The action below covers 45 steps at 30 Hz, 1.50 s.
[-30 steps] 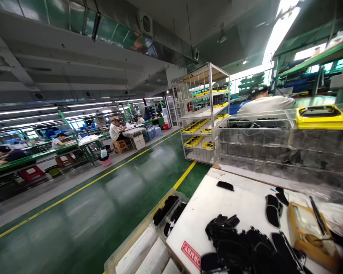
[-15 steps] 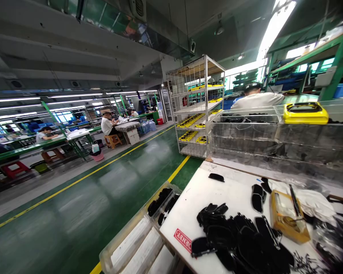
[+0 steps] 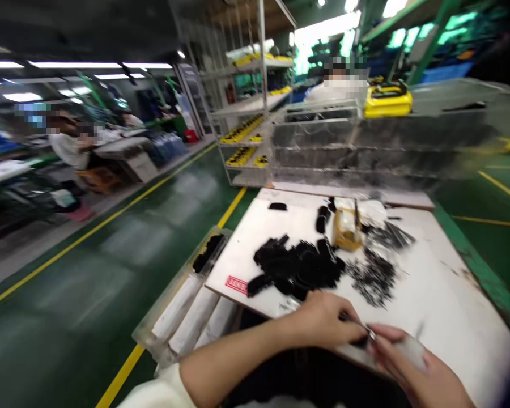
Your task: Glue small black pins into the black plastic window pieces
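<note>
At the front edge of the white work table, my left hand [image 3: 325, 320] is closed around a small dark piece [image 3: 359, 341], mostly hidden by the fingers. My right hand [image 3: 412, 360] meets it from the right with thumb and fingers pinched together. Between the fingertips shows a small shiny bit; blur hides what the right hand holds. Just beyond my left hand lies a heap of flat, glossy black pieces [image 3: 300, 266], shaped like sunglasses parts. Right of the heap is a pile of tiny dark parts [image 3: 374, 277].
A yellow box [image 3: 347, 229] with tools stands behind the heap, near clear plastic bags [image 3: 389, 235]. Left of the table [image 3: 433, 300] sits a bin with white rolls [image 3: 191, 323]. Clear plastic trays [image 3: 318, 141] and a rack [image 3: 263, 68] stand behind. A person [image 3: 338, 88] sits beyond.
The view has swung down and to the right, with blur. Both my hands have come into view at the table's front edge.
</note>
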Each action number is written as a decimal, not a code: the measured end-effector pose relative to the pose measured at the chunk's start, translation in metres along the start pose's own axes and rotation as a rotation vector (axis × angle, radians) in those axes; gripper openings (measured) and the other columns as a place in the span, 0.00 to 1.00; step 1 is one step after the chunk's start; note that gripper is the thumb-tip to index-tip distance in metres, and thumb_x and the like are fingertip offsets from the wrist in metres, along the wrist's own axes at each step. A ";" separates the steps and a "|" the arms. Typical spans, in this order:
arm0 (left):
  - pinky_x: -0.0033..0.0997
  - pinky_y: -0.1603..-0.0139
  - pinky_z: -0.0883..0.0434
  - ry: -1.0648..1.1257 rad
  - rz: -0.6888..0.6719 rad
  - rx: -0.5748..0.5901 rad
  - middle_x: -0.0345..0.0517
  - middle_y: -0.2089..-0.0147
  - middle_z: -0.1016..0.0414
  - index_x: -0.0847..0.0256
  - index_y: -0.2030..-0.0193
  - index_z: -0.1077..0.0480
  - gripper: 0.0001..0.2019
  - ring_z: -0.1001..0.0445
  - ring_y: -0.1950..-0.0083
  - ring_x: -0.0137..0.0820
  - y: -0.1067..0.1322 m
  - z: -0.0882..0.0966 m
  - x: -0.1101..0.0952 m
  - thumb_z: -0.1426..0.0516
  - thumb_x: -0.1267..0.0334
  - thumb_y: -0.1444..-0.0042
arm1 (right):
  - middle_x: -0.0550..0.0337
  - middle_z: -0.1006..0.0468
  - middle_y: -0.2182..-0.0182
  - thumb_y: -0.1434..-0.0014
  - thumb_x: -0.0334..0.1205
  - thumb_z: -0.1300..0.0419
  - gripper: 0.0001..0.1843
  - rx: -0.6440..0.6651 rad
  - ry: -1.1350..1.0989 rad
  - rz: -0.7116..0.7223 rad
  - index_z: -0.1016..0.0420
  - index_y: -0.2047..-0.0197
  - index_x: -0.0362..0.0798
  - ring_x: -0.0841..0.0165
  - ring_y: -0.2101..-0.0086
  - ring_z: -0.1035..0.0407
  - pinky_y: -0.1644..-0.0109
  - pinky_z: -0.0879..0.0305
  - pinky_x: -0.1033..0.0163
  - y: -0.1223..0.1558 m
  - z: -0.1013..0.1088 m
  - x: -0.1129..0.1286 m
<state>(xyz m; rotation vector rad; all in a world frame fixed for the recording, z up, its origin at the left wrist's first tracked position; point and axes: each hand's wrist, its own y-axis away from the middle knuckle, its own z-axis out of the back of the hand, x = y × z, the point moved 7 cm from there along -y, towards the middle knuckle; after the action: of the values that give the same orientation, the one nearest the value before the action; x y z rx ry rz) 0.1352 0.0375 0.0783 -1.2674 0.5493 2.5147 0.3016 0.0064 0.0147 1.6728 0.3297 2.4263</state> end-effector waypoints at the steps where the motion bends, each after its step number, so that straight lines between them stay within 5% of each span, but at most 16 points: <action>1: 0.27 0.55 0.31 -0.013 0.000 0.011 0.44 0.61 0.20 0.58 0.62 0.23 0.13 0.25 0.56 0.33 0.000 0.003 -0.004 0.44 0.56 0.50 | 0.56 0.22 0.71 0.49 0.60 0.39 0.24 0.061 -0.072 -0.049 0.26 0.55 0.54 0.59 0.67 0.27 0.62 0.29 0.57 0.005 -0.003 0.000; 10: 0.29 0.58 0.33 -0.125 -0.052 0.148 0.43 0.64 0.21 0.58 0.63 0.24 0.12 0.26 0.60 0.34 -0.005 0.005 -0.023 0.48 0.60 0.47 | 0.58 0.24 0.73 0.49 0.50 0.35 0.21 0.047 -0.448 -0.065 0.28 0.57 0.44 0.71 0.73 0.33 0.67 0.36 0.66 0.017 -0.007 0.021; 37: 0.27 0.61 0.35 -0.110 -0.024 0.201 0.42 0.67 0.23 0.59 0.66 0.24 0.12 0.28 0.63 0.31 -0.019 -0.007 -0.023 0.45 0.56 0.49 | 0.58 0.24 0.75 0.48 0.46 0.35 0.17 -0.018 -0.450 -0.031 0.27 0.59 0.44 0.71 0.75 0.33 0.70 0.36 0.65 0.022 0.002 0.020; 45: 0.33 0.54 0.34 -0.113 0.027 0.154 0.40 0.70 0.23 0.58 0.70 0.24 0.09 0.28 0.61 0.34 -0.018 -0.006 -0.029 0.44 0.59 0.53 | 0.59 0.24 0.74 0.46 0.46 0.36 0.16 -0.040 -0.403 -0.027 0.28 0.58 0.45 0.71 0.74 0.33 0.69 0.36 0.65 0.026 0.003 0.020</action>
<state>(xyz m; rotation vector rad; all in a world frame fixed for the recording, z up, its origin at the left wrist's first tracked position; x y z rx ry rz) 0.1632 0.0485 0.0948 -1.0634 0.7219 2.4930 0.2972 -0.0126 0.0406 2.0628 0.2391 1.9952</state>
